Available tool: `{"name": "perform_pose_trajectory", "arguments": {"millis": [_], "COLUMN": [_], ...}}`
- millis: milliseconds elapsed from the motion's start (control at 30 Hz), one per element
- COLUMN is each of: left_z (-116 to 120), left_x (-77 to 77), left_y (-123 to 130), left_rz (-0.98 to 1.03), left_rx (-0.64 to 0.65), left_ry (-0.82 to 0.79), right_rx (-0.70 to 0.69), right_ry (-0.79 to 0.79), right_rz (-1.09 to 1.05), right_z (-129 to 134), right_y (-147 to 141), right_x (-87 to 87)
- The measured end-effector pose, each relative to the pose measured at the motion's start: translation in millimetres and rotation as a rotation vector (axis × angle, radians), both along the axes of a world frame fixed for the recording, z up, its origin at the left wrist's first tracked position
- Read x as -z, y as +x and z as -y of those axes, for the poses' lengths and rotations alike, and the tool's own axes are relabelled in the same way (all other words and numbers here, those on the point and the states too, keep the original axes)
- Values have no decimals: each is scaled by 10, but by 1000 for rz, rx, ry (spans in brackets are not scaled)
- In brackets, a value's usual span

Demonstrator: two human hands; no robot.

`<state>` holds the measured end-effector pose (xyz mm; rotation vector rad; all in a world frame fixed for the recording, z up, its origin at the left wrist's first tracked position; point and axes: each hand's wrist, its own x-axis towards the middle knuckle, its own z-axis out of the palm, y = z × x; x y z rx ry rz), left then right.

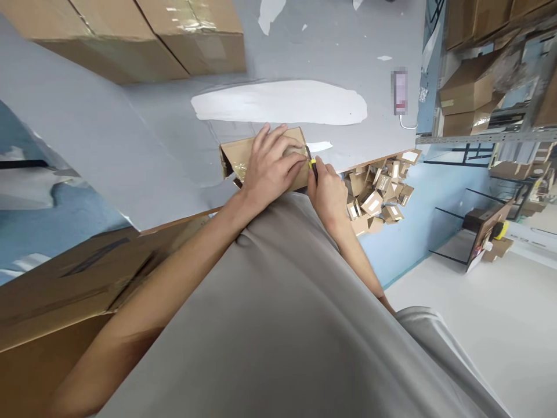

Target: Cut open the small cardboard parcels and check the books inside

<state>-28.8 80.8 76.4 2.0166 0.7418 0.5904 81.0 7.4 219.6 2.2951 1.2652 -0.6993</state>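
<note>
A small brown cardboard box (237,155) lies at the front edge of the grey table, its left end partly open. My left hand (272,165) rests on top of it with the fingers spread, pressing nothing visible but the cardboard. Closed around a yellow and black cutter (313,165) is my right hand (328,194), just right of the box. The cutter's blade points up along the box's right edge; whether it touches the cardboard I cannot tell.
Large taped cartons (213,52) stand at the table's back left. Bare white patches mark the grey tabletop (165,128). Several small opened boxes (383,186) are heaped beyond the right edge. A big open carton (87,273) is at lower left, shelving (478,139) at right.
</note>
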Motion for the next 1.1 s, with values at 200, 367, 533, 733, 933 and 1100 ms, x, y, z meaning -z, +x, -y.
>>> {"name": "perform_pose_trajectory", "arguments": {"millis": [200, 367, 533, 733, 933, 1100], "left_z": [14, 31, 37, 80, 97, 123], "left_x": [17, 34, 57, 63, 78, 58], "left_y": [9, 13, 57, 119, 137, 124], "left_rz": [5, 1, -3, -50, -83, -43], "left_rx": [-8, -10, -9, -19, -11, 1], "left_ry": [9, 14, 33, 38, 40, 52], "right_rx": [-11, -14, -16, 5, 14, 29], "right_ry": [-27, -41, -22, -32, -25, -46], "right_rz": [5, 34, 60, 43, 25, 31], "right_z": [10, 3, -63, -84, -83, -15], "right_y": [-7, -26, -7, 5, 25, 4], "right_x": [-29, -6, 28, -31, -27, -61]}}
